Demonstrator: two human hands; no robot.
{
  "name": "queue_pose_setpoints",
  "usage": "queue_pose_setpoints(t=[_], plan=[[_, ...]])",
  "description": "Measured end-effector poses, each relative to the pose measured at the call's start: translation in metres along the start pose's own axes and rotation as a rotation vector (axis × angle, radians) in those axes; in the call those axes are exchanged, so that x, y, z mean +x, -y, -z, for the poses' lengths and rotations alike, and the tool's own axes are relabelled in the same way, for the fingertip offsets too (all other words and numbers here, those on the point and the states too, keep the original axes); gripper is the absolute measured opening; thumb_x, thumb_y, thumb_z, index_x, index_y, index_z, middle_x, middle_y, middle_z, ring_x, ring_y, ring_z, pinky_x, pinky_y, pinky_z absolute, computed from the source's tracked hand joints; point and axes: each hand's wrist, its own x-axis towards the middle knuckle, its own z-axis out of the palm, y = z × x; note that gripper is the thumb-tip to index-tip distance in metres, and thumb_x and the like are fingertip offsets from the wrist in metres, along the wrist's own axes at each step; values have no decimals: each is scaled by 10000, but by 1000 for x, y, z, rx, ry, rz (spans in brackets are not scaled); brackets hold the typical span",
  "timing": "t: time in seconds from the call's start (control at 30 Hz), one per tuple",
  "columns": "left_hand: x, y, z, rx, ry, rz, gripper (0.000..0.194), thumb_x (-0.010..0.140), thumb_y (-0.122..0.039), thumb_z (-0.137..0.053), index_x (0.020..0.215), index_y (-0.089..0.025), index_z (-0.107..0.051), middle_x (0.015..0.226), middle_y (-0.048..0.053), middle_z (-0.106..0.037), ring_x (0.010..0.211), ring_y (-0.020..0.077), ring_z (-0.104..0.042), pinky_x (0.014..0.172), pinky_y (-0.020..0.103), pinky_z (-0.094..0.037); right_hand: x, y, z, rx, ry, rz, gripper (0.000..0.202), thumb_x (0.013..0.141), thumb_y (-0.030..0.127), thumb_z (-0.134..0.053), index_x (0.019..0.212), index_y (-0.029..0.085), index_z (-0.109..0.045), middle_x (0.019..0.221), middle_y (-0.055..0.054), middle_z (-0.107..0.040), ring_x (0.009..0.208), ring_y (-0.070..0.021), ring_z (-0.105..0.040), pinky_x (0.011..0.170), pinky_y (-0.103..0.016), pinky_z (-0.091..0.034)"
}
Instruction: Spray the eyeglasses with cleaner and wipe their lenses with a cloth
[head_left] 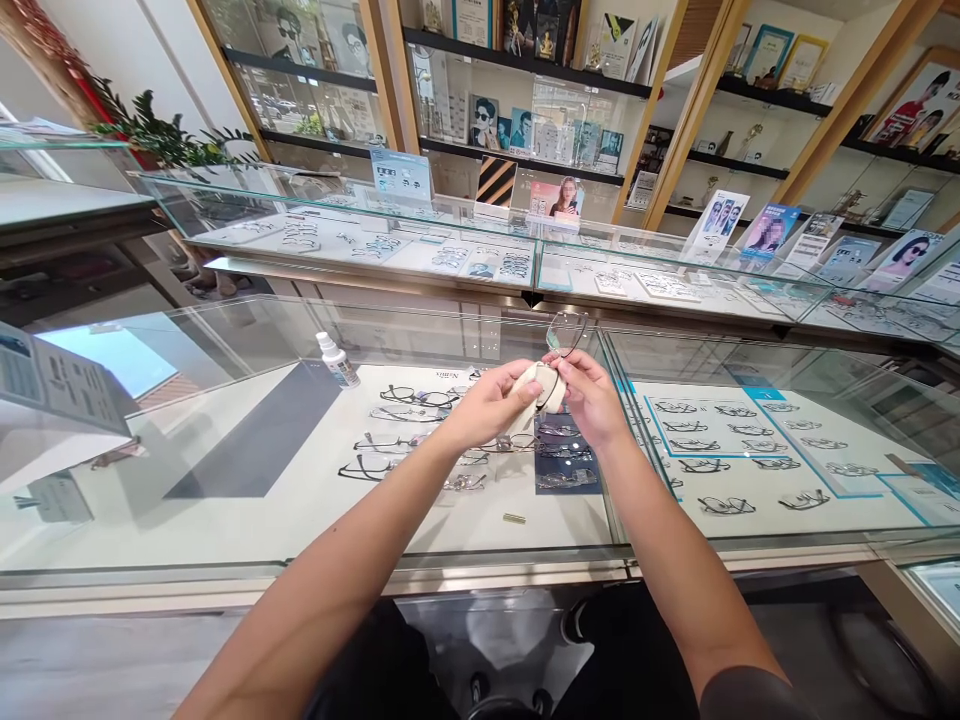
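The fingers of the left hand (491, 403) clamp a pale cloth (553, 400) on the glasses (567, 335); those of the right hand (598, 402) pinch them near the middle, above the table (300, 520) (a white bottle (339, 362) stands toward its far edge).

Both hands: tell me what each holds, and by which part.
The right hand holds eyeglasses, seemingly near the bridge; the left hand pinches a pale cloth against the nearer lens.

lettering resembling "nomix" (446, 375) inside glass counter (435, 535), second letter unclear, bottle label (347, 374) too small
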Motion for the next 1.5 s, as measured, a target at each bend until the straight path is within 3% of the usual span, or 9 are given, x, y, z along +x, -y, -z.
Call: queue_pose_setpoints(t=[0.23,0.37,0.5,0.6,0.77,1.0,1.23,1.4,1.5], plan=[[3,8,-9,-24,-243,-41,535,875,-685,-809,919,-181,-634,709,8,-682,608,151,-660,532,236,-514,-5,-9,-10,6,17,24,248,792,440,-940,883,248,-811,1008,-17,-754,785,-146,-642,644,-278,-585],[2,0,0,-21,-107,2,586,940,-750,-688,986,-165,-673,777,65,-753,647,186,-708,596,281,-571,-4,-4,-5,-28,18,8,238,828,447,-912,908,244,-818,1017,-14,-728,665,-115,-549,561,-283,-551],[0,-6,7,38,47,24,549,924,-648,-781,1131,-150,-679,957,108,-805,672,157,-699,567,233,-509,-2,-2,-4,22,-16,-29,274,785,466,-939,866,242,-805,990,-1,-706,614,-98,-490,464,-256,-488],[1,-3,3,22,-31,-8,541,888,-636,-827,1074,-162,-647,839,61,-782,607,141,-679,546,223,-496,-3,-6,-8,50,9,-42,286,803,496,-924,908,264,-793,994,5,-727,601,-104,-529,492,-272,-517],[3,1,0,40,-182,6,613,948,-789,-644,878,-182,-607,582,-4,-650,436,115,-556,438,218,-421,-5,-11,-9,-37,38,13,261,806,452,-942,893,252,-797,1050,-17,-764,871,-146,-668,768,-273,-601],[1,-8,2,-8,49,27,563,894,-669,-802,1115,-171,-661,930,92,-790,713,180,-727,588,258,-520,-3,-1,-4,-13,-3,-29,306,802,509,-917,886,260,-759,1067,-8,-772,676,-131,-583,483,-254,-501],[1,1,-9,65,-252,1,637,915,-835,-640,808,-213,-551,528,-42,-539,405,106,-460,398,232,-326,-7,-13,-13,-66,-4,27,293,797,497,-930,906,266,-786,1043,-23,-782,914,-175,-686,823,-316,-600],[5,7,-6,-36,-262,26,662,898,-843,-657,866,-181,-637,695,22,-686,618,160,-632,581,270,-511,-5,-4,-7,-78,-64,67,261,844,487,-893,953,275,-787,1143,-24,-796,893,-169,-669,739,-306,-569],[8,9,1,-112,-355,41,649,881,-813,-709,950,-168,-675,811,30,-721,739,157,-657,704,272,-557,-2,9,1,-92,-145,163,248,864,480,-877,942,273,-764,1152,-29,-806,972,-178,-691,842,-325,-570]])
